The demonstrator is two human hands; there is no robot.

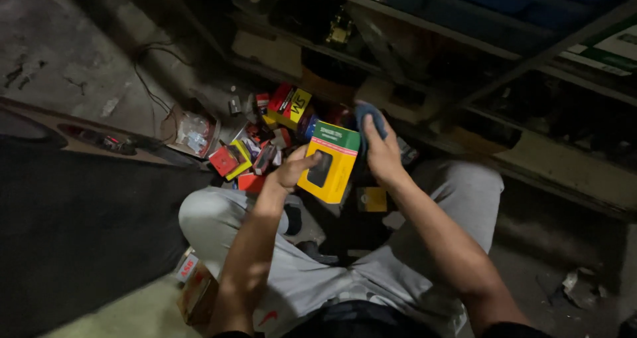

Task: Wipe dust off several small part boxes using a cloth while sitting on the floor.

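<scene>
Though light is poor, esp. on the far metal shelving (464,26) w/ its dark, unreadable contents, the middle shows well enough: a small yellow cardboard box with a green top band and a dark oval window (330,162) sits tilted between both hands, just above the person's lap. Its far right corner is hidden behind the right hand (381,153), which grips that edge while also pinching a crumpled blue cloth (369,120) against the box top; fingers mostly covered by the cloth. Left hand (292,170) grasps the box's near left side, thumb lying across the front beside the window. Box reads clean, corners square, contents behind the window too dark to make out. Far left of it lies a heap of small red and yellow cartons (265,142), touching one another, some half buried. A shallow cardboard tray with clear packets (194,132) sits left of the heap. Grey trousers (312,278) fill the near ground; bare concrete floor (60,52) far left gives open room, shelving hems in the right.
</scene>
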